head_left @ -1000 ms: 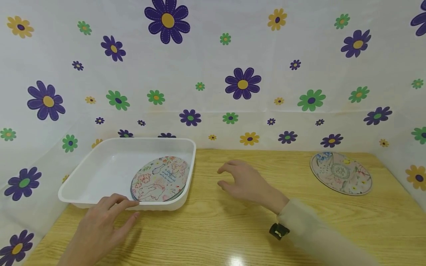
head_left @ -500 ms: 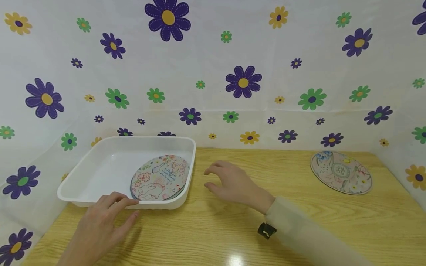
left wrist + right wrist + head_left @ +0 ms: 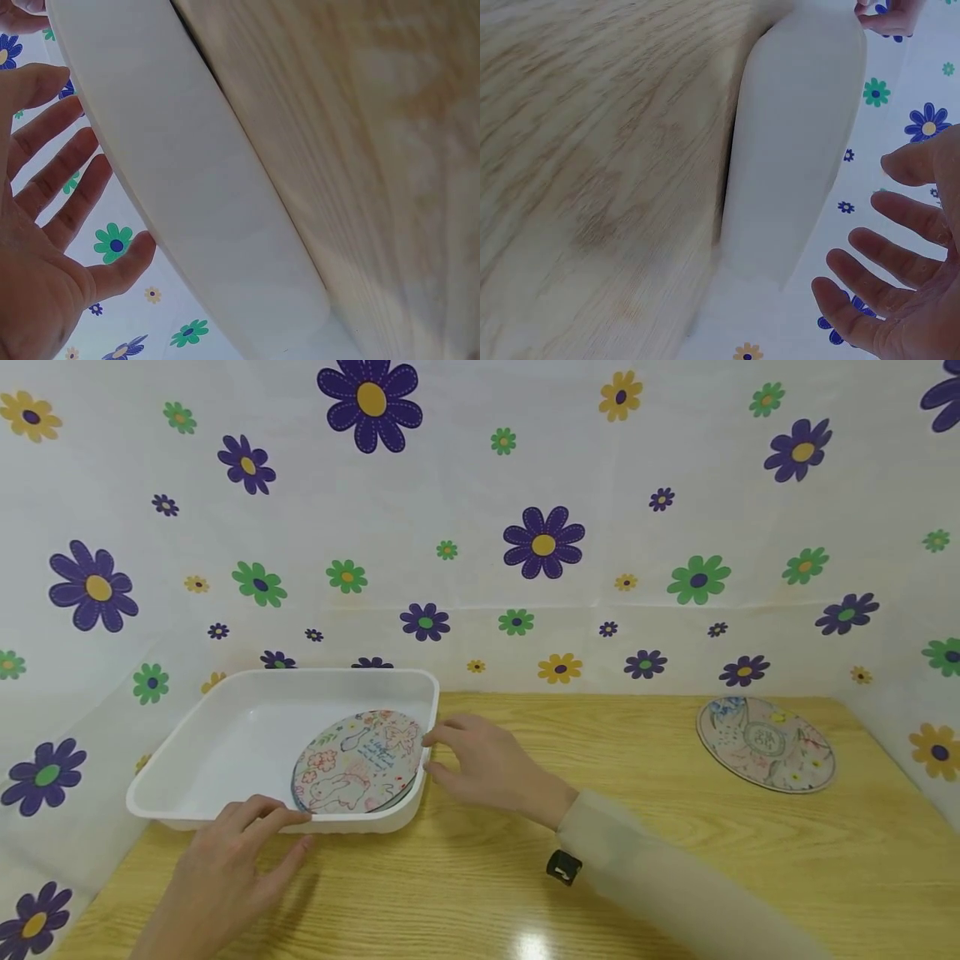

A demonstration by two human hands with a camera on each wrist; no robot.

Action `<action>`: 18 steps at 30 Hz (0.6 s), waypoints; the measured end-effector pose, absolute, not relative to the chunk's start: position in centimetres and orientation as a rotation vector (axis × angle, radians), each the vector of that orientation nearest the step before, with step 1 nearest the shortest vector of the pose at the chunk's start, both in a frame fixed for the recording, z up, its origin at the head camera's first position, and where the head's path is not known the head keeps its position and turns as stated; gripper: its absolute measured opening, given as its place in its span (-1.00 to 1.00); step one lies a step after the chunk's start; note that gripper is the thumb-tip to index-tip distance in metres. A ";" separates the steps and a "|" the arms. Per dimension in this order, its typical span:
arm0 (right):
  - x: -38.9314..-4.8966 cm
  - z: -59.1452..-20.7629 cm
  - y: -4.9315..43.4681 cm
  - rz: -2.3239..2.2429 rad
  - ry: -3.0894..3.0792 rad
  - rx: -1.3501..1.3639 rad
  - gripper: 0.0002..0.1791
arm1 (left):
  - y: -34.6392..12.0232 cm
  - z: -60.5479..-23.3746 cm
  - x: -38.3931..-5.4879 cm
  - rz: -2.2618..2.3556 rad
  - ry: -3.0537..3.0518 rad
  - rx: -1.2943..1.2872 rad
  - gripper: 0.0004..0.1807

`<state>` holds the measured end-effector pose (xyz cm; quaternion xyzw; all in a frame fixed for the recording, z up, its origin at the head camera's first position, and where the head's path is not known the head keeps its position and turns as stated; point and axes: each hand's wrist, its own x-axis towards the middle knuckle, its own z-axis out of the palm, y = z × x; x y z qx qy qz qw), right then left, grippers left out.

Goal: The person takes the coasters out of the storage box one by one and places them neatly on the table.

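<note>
A white rectangular plastic tray (image 3: 247, 727) stands at the left on the table. Flat in its front right corner lies a round mat (image 3: 356, 764) printed with a rabbit, flowers and script; a second edge shows under it. My left hand (image 3: 232, 852) rests its fingertips on the front rim, thumb apart below it; the left wrist view shows these fingers (image 3: 67, 165) spread and relaxed along the rim. My right hand (image 3: 487, 768) is at the tray's right rim, fingertips right at the edge. In the right wrist view its fingers (image 3: 889, 255) are loosely spread.
Another round mat (image 3: 765, 745), pink with flowers and a central emblem, lies at the back right of the wooden table (image 3: 600, 752). A flower-printed white cloth (image 3: 480, 485) hangs behind and at both sides. A black band sits below the right sleeve (image 3: 637, 860).
My right hand has moved left across the table to the tray's right rim. The left hand, the tray and both visible mats stay in place; the head view shifts slightly.
</note>
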<state>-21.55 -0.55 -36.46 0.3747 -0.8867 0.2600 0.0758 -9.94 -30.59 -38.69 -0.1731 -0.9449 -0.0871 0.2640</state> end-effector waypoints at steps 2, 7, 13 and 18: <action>-21.8 -36.4 -1.1 0.764 -2.643 1.145 -0.67 | -30.6 -38.7 -9.9 -0.241 -2.546 -0.470 -0.69; -22.7 -36.4 -2.3 0.698 -2.584 1.205 -0.68 | -30.6 -38.8 -9.9 -0.248 -2.542 -0.469 -0.69; -23.6 -36.3 -3.8 0.676 -2.573 1.247 -0.67 | -30.5 -38.8 -9.9 -0.247 -2.567 -0.458 -0.72; -24.1 -36.5 -5.1 0.636 -2.575 1.276 -0.68 | -30.5 -38.9 -9.9 -0.246 -2.546 -0.473 -0.70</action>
